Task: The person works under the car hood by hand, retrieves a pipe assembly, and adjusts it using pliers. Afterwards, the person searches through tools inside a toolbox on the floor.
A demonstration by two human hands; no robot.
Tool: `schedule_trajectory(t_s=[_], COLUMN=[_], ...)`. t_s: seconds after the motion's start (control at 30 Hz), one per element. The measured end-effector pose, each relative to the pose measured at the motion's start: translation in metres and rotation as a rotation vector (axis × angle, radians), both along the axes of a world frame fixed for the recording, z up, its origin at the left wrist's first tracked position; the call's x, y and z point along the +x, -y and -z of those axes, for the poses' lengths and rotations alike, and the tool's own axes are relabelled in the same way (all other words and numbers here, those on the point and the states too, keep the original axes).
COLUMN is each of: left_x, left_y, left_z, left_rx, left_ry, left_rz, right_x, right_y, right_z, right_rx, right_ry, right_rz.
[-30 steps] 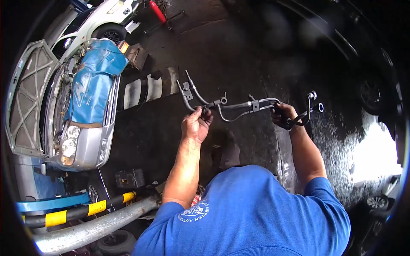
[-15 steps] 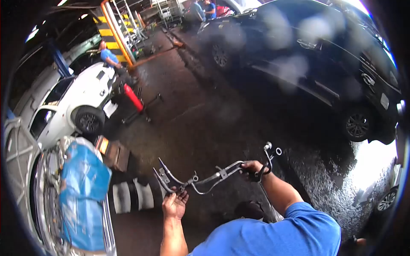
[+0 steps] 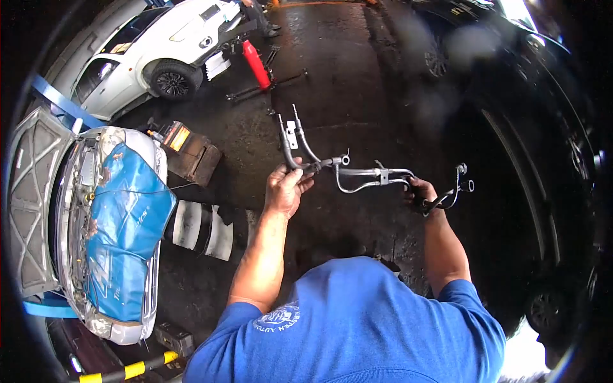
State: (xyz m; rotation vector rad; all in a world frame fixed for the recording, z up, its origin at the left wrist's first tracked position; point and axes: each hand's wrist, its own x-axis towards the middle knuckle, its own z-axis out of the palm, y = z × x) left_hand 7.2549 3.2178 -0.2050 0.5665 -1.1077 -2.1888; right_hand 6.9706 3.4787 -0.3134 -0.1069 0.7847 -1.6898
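A bent twin-pipe assembly (image 3: pixel 357 172) of metal tubes and black hoses is held up in front of my chest, above the dark floor. My left hand (image 3: pixel 287 188) is closed around its black hose bend, below two upright tube ends joined by a perforated bracket (image 3: pixel 291 135). Near the other end, my right hand (image 3: pixel 420 191) grips the pipes where they curve. Beyond it, two ring-shaped fittings (image 3: pixel 470 186) stick out to the right. The right fingers are partly hidden by the pipes and shadow.
On the left stands a car with its hood raised and a blue cover (image 3: pixel 121 236) over its front. A battery (image 3: pixel 175 136) sits on a brown box (image 3: pixel 195 159). Farther off are a white vehicle (image 3: pixel 147 64) and a red jack (image 3: pixel 256 66). A dark vehicle (image 3: pixel 511 147) fills the right.
The view has tilted down and turned. Both hands, still holding the pipe assembly, now appear higher and farther right in view. More of the blue shirt shows.
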Motion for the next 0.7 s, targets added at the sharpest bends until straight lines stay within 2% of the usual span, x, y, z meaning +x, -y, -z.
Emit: schedule_trajectory(t_s=[0.13,0.17,0.37,0.47,0.53,0.6,0.63,0.7], left_x=[-0.064,-0.060,-0.207,-0.292,-0.350,-0.402,-0.399,-0.459], left_y=[0.052,0.063,0.178,0.247,0.285,0.326,0.345,0.388], left_z=[-0.015,-0.001,0.029,0.043,0.040,0.027,0.019,0.009], left_rx=[0.179,0.173,0.194,0.158,0.166,0.144,0.134,0.132], left_ry=[-0.148,-0.159,-0.225,-0.226,-0.218,-0.188,-0.171,-0.132], left_rz=[0.070,0.074,-0.006,-0.053,-0.087,-0.030,0.005,0.073], right_x=[-0.082,-0.076,-0.227,-0.302,-0.357,-0.404,-0.397,-0.455], right_y=[0.062,0.071,0.186,0.258,0.297,0.333,0.347,0.384], right_z=[-0.013,0.001,0.004,0.006,0.014,0.010,0.003,-0.004], right_rx=[-0.020,-0.028,0.019,0.089,0.074,0.063,0.035,0.022], right_ry=[0.029,0.025,-0.109,-0.068,-0.049,-0.068,-0.065,-0.055], right_rz=[-0.092,-0.074,-0.067,-0.057,-0.049,-0.021,-0.012,-0.006])
